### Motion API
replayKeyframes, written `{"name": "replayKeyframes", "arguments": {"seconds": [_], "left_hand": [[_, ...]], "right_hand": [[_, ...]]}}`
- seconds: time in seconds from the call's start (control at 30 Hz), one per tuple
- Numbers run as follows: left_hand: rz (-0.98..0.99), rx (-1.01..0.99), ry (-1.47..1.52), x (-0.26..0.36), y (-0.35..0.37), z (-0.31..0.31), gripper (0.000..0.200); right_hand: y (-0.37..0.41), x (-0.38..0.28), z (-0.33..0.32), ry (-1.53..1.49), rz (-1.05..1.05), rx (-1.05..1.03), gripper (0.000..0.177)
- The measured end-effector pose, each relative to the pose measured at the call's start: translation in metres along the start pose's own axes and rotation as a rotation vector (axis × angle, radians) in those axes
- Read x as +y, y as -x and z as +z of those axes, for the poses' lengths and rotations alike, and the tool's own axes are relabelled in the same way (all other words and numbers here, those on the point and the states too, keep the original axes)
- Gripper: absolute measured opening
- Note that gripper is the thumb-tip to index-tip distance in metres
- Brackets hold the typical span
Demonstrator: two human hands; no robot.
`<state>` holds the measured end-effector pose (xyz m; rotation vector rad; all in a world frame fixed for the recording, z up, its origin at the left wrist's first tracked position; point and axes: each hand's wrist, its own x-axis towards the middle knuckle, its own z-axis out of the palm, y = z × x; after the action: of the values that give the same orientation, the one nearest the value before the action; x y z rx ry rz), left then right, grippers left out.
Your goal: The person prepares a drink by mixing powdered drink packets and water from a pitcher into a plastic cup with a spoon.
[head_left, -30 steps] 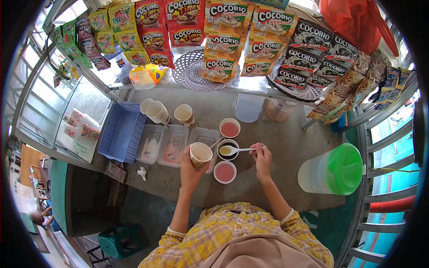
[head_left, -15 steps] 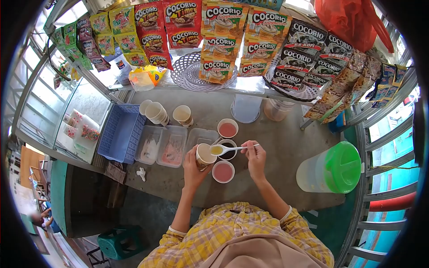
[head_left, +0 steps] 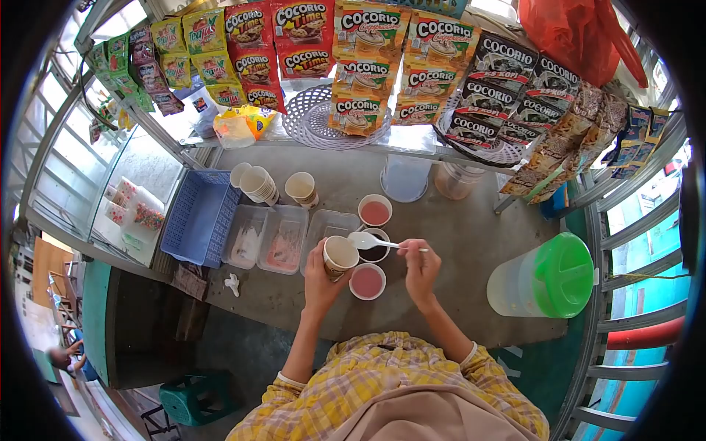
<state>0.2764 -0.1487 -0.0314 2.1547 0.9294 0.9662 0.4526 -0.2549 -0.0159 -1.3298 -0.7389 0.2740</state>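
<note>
My left hand (head_left: 321, 283) is wrapped round a paper cup (head_left: 340, 255), its mouth tipped a little toward me. Between the fingers of my right hand (head_left: 421, 273) is the handle of a white spoon (head_left: 379, 243). The spoon's bowl lies just right of the cup's rim, above a cup of dark liquid (head_left: 378, 254) that it partly covers. Behind that cup stands a cup of pink liquid (head_left: 375, 211). A second pink-filled cup (head_left: 368, 283) is in front of it, close to my left hand.
Clear plastic containers (head_left: 284, 239) and a blue basket (head_left: 196, 218) stand to the left, with stacked paper cups (head_left: 257, 184) behind. A green-lidded jug (head_left: 562, 275) is at the right. Drink sachets (head_left: 366, 73) hang over the counter's back.
The spoon's bowl, which held yellowish liquid, now looks white and has shifted slightly up beside the cup. The cup in my left hand has barely moved.
</note>
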Motion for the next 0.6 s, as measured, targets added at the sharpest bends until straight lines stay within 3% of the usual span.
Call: {"name": "replayKeyframes", "arguments": {"seconds": [0.1,0.3,0.6], "left_hand": [[-0.017,0.004,0.005,0.0,0.0,0.001,0.08],[-0.04,0.006,0.036,0.003,-0.004,0.001,0.079],[-0.047,-0.006,-0.004,0.002,-0.003,-0.002,0.08]], "right_hand": [[0.0,0.02,-0.009,0.057,0.038,0.102,0.02],[0.0,0.028,-0.008,0.227,0.007,0.035,0.024],[0.003,0.041,-0.007,0.198,0.085,0.025,0.025]]}}
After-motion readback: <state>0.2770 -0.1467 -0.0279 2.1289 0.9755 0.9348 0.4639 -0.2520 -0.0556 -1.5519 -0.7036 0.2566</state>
